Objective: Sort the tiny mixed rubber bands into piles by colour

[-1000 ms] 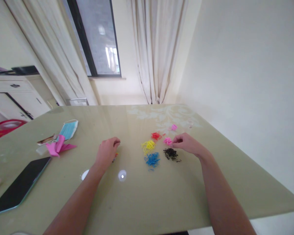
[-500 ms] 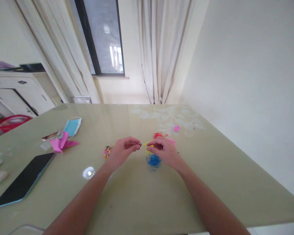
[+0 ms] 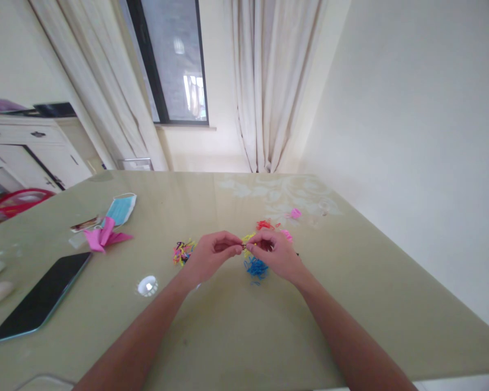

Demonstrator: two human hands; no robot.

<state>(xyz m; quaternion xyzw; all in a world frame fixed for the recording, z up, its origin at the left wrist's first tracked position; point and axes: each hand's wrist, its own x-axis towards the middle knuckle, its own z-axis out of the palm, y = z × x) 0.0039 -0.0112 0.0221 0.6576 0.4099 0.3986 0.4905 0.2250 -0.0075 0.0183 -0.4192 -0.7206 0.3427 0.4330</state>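
Observation:
Over the middle of the table, my left hand (image 3: 212,255) pinches a small dark rubber band (image 3: 244,246) between thumb and fingers. My right hand (image 3: 280,256) is closed at the band's other side, its fingertips almost meeting the left ones. Just below the hands lies a pile of blue rubber bands (image 3: 256,268). Yellow bands (image 3: 248,238) show partly behind the fingertips, with red bands (image 3: 264,224) farther back. Some pink bands (image 3: 286,235) peek out past the right hand. To the left of my left hand is a mixed-colour pile of bands (image 3: 182,252), partly covered by it.
A dark tablet-like device (image 3: 43,296) lies at the left, near a pink folded paper (image 3: 106,237) and a blue face mask (image 3: 122,209). A shiny clear dome (image 3: 147,286) sits beside my left forearm. Another pink piece (image 3: 295,213) is farther back. A wall (image 3: 424,163) borders the right side.
My left hand has moved right with the dark band, closing the gap to my right hand. The right fingers have come together at the band. More of the mixed pile shows.

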